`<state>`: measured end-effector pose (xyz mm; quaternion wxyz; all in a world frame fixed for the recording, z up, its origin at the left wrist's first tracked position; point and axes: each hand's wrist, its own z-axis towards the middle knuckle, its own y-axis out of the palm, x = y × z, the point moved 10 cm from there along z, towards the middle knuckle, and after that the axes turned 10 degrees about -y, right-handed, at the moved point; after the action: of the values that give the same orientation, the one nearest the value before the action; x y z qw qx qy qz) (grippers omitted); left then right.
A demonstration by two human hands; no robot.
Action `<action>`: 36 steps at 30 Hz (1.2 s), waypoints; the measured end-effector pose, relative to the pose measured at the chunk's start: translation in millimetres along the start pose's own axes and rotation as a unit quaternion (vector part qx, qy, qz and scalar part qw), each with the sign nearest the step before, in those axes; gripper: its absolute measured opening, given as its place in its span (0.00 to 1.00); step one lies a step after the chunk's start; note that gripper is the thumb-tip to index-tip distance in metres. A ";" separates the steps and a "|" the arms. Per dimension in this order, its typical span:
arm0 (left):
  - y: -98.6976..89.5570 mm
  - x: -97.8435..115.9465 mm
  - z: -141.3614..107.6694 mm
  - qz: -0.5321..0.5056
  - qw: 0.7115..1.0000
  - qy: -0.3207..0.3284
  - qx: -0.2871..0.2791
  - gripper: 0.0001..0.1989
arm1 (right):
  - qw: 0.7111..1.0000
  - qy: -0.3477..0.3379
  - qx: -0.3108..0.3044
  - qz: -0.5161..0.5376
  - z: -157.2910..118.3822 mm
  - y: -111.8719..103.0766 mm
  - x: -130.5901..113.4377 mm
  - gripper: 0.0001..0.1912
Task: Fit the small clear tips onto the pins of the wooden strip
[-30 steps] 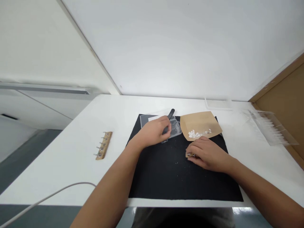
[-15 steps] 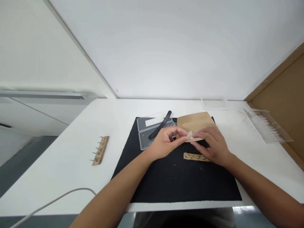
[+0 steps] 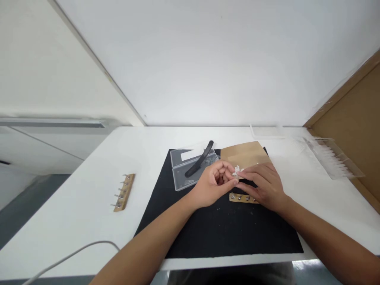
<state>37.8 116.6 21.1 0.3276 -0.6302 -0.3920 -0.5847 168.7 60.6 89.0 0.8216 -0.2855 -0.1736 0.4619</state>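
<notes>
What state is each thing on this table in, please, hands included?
Left hand: curled, grip unclear
Right hand: bent, close to the left, grip unclear
Clear case: open, on the black mat
Black tool: lying across the case
White flakes: showing between the hands
Brown paper: partly covered
Mat strip: metal-studded, right end hidden
Left strip: metal-studded, fully visible

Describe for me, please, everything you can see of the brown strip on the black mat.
The brown strip is narrow and straight, perhaps wood or cardboard, with at least four small, shiny metal pieces spaced along it. It lies roughly crosswise on the black mat, nearer the wearer than the brown paper. The right hand hides its right end; whether they touch is unclear.
</notes>
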 end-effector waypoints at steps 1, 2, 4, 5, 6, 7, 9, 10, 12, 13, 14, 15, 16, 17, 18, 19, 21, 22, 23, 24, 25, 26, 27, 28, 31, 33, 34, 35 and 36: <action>0.1 0.6 0.2 0.015 1.000 0.000 0.000 0.19 | 1.000 -0.001 0.001 -0.003 -0.5 -0.3 -0.1 0.14; -0.3 1.5 0.3 0.032 0.999 0.000 0.003 0.19 | 1.000 0.000 0.000 -0.007 -0.9 -0.5 -0.1 0.13; -3.8 4.7 0.0 0.068 0.997 0.000 0.023 0.18 | 1.000 -0.001 -0.007 -0.019 -1.2 -0.8 -0.3 0.12; -5.8 6.9 -0.5 0.084 0.996 0.002 0.034 0.17 | 1.000 -0.002 -0.011 -0.025 -1.0 -0.9 -0.9 0.11; -7.3 9.0 -1.0 0.100 0.994 0.005 0.043 0.16 | 0.999 -0.004 -0.016 -0.030 -0.6 -0.9 -1.7 0.10; -8.3 10.6 -1.4 0.114 0.992 0.007 0.050 0.15 | 0.999 -0.007 -0.020 -0.034 -0.1 -0.7 -2.7 0.09; -9.2 11.9 -1.8 0.134 0.989 0.012 0.056 0.14 | 0.999 -0.013 -0.033 -0.036 0.8 1.3 -4.7 0.08; -9.3 11.1 -1.5 0.142 0.988 0.012 0.056 0.13 | 0.998 -0.016 -0.040 -0.036 1.1 2.7 -5.6 0.07; -9.7 7.7 -0.6 0.151 0.987 0.009 0.054 0.13 | 0.998 -0.020 -0.056 -0.034 1.5 6.2 -6.7 0.06; -9.7 5.9 0.0 0.154 0.987 0.007 0.052 0.13 | 0.997 -0.022 -0.062 -0.033 1.7 7.4 -7.0 0.05; -9.8 4.4 0.5 0.157 0.986 0.006 0.050 0.13 | 0.997 -0.023 -0.066 -0.032 1.9 8.1 -7.2 0.04; -9.9 3.4 0.8 0.161 0.986 0.004 0.049 0.13 | 0.997 -0.025 -0.069 -0.030 2.1 8.6 -7.4 0.04; -10.0 3.2 0.9 0.164 0.985 0.004 0.049 0.13 | 0.997 -0.027 -0.071 -0.026 2.2 9.1 -7.4 0.03; -9.8 3.7 0.9 0.168 0.985 0.004 0.048 0.13 | 0.997 -0.027 -0.072 -0.022 2.2 9.3 -7.1 0.03; -9.3 4.7 0.7 0.173 0.984 0.004 0.047 0.13 | 0.997 -0.026 -0.071 -0.017 2.1 9.4 -6.3 0.03; -8.8 6.2 0.4 0.179 0.983 0.005 0.047 0.12 | 0.997 -0.024 -0.069 -0.011 1.9 9.2 -5.1 0.03; -7.7 10.3 -0.5 0.191 0.980 0.011 0.047 0.12 | 0.998 -0.014 -0.056 0.008 1.4 7.6 -1.5 0.04; -6.9 12.8 -1.0 0.200 0.978 0.018 0.046 0.11 | 0.999 -0.010 -0.049 0.018 1.2 6.6 0.5 0.04; -6.5 15.4 -1.6 0.213 0.976 0.028 0.046 0.11 | 0.999 -0.006 -0.042 0.027 1.0 5.4 2.5 0.04; -7.0 18.5 -2.3 0.231 0.971 0.043 0.050 0.11 | 0.999 -0.003 -0.035 0.031 0.8 4.0 4.6 0.05; -8.8 21.9 -3.3 0.258 0.962 0.063 0.061 0.10 | 0.999 0.002 -0.029 0.033 0.5 2.5 7.2 0.05; -12.6 25.7 -4.5 0.294 0.949 0.084 0.083 0.10 | 0.999 0.008 -0.024 0.033 0.0 1.1 10.3 0.05; -18.6 29.9 -6.2 0.340 0.927 0.106 0.119 0.09 | 0.999 0.017 -0.019 0.035 -0.7 -0.4 13.9 0.06; -25.7 34.8 -8.5 0.398 0.893 0.127 0.165 0.09 | 0.999 0.028 -0.013 0.036 -1.6 -1.8 18.0 0.06; -52.5 41.1 -13.0 0.543 0.776 0.113 0.300 0.09 | 0.997 0.056 -0.003 0.044 -4.9 -4.0 28.6 0.05; -71.1 37.9 -11.9 0.602 0.718 0.056 0.346 0.11 | 0.997 0.065 -0.004 0.048 -6.7 -3.0 32.6 0.05; -79.9 35.7 -11.4 0.621 0.695 0.025 0.361 0.12 | 0.996 0.068 -0.005 0.051 -7.5 -2.1 33.9 0.05; -87.4 33.1 -10.8 0.635 0.679 -0.004 0.369 0.14 | 0.996 0.071 -0.006 0.055 -8.1 -0.9 34.9 0.05; -93.3 30.2 -10.0 0.645 0.668 -0.029 0.370 0.15 | 0.996 0.073 -0.007 0.058 -8.6 0.1 35.6 0.05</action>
<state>-48.6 155.8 47.9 0.8174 -0.5700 -0.0815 -0.0162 191.6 88.5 83.0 0.8019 -0.3339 -0.0991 0.4854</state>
